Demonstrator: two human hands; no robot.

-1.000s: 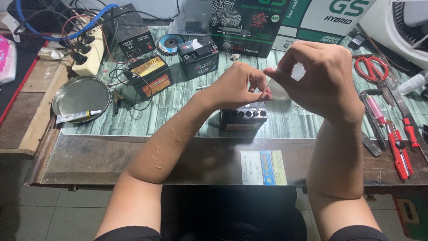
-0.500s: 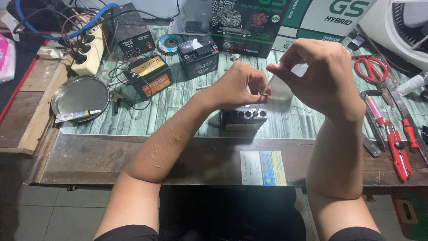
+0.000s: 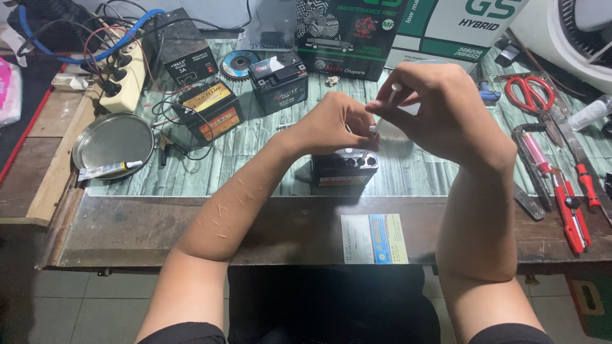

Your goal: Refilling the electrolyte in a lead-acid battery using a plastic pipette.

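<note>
As it is being viewed from above, the scene is being laid out so:
Stick: a thin white stick [image 3: 384, 109], tilted, is being pinched by the right hand [image 3: 440, 108] fingers.
Left hand [image 3: 338, 124]: fingertips are being pressed together at the stick's lower end.
Battery: a small black battery [image 3: 344, 167] with round top openings is being kept directly beneath, on the table [image 3: 255, 159].

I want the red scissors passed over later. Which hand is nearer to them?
Right. The right hand is raised just left of the red scissors; the left hand is farther off, above the small black battery.
</note>
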